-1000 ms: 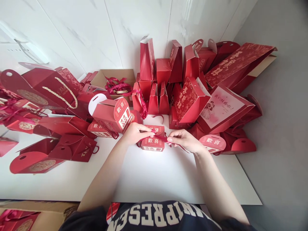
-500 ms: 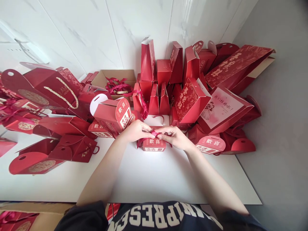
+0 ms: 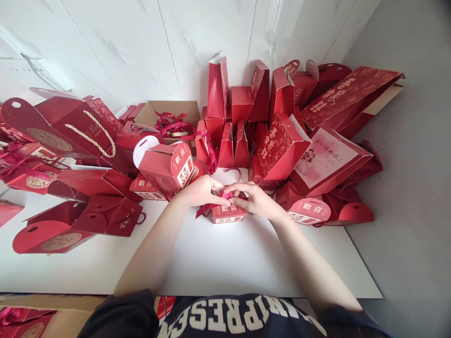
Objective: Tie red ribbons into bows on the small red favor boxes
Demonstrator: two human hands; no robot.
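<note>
A small red gift box (image 3: 229,215) with white lettering sits on the white table in front of me. Dark pink ribbon (image 3: 227,194) is gathered on its top, and one ribbon tail hangs off the box's left side. My left hand (image 3: 206,192) pinches the ribbon from the left, thumb reaching over the box's top. From the right, my right hand (image 3: 251,197) closes thumb and fingers on the same ribbon. The fingertips of both hands nearly meet and partly hide the ribbon's shape.
Several red gift boxes (image 3: 165,164) and bags crowd both sides and the back of the white table (image 3: 225,263). An open cardboard box (image 3: 143,114) holding loose ribbon stands behind. A grey wall (image 3: 416,188) bounds the right; another carton (image 3: 75,305) lies low at left.
The gift box has shifted and turned slightly to the right. My fingers have moved a little on the ribbon, and its left tail now sticks out farther.
</note>
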